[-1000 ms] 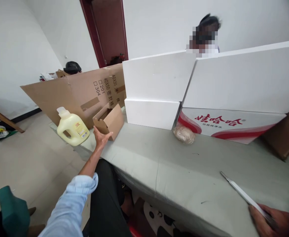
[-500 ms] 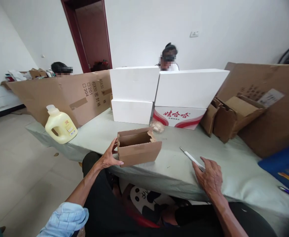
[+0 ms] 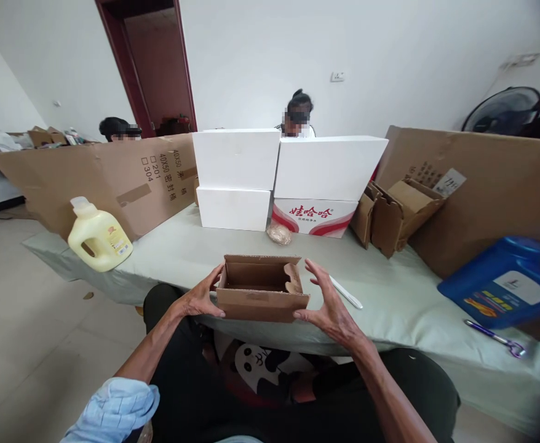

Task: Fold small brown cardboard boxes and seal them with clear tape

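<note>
A small brown cardboard box [image 3: 263,306] with its top open stands at the table's front edge. My left hand [image 3: 202,296] grips its left end, thumb along the front and fingers round the far side. At the right end my right hand [image 3: 328,307] is spread, with the thumb at the front corner and the fingers raised apart; whether it touches the cardboard I cannot tell. Just beyond that hand lies a slim white-handled tool [image 3: 347,292], its far end hidden by my fingers.
White boxes [image 3: 235,160] are stacked at the back, with a small wrapped bundle [image 3: 279,234] before them. A yellow jug [image 3: 100,237] stands left. On the right are folded cardboard pieces [image 3: 397,212], a blue bottle [image 3: 500,283] and a purple-handled tool [image 3: 494,337]. Two people sit behind.
My right hand has let go of the white-handled tool, leaving it on the table, and moved left to the box's right end. The box has turned slightly to face me. The view has shifted right.
</note>
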### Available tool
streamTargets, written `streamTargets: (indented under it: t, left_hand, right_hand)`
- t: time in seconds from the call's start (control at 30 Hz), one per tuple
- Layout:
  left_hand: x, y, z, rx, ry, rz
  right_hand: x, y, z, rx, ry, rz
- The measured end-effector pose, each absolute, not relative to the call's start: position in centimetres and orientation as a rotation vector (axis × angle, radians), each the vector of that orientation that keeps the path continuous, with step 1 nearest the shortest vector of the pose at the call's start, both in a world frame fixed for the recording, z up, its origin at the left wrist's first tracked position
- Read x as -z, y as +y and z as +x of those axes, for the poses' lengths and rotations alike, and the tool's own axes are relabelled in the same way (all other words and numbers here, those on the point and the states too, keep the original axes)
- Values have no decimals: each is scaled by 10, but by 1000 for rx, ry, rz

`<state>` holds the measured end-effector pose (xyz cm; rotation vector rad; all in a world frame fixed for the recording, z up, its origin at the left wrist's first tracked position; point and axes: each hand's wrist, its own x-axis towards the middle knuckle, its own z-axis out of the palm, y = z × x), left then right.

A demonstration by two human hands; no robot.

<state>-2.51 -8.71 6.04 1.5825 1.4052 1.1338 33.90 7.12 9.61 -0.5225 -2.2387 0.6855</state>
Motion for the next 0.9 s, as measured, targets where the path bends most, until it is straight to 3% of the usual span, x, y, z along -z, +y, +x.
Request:
streamTargets:
  t: [0.23,0.43,0.7,0.9]
  left_hand:
    - [-60,-88,-19,-1138,1415,1681]
    - [-50,-103,-6,-1216,1403,1802]
    - [-37,-112,-1,-1250,1473,1856]
    - [-42,-103,-2,-1274,1425,1746]
  right_hand:
    - [-153,60,327,-130,-2574,-166]
    - [-151,59,335,85,-2648,-83]
    - [-121,50,360,90,-2407,-218]
    - [-82,74,354,-290,-2196,-509]
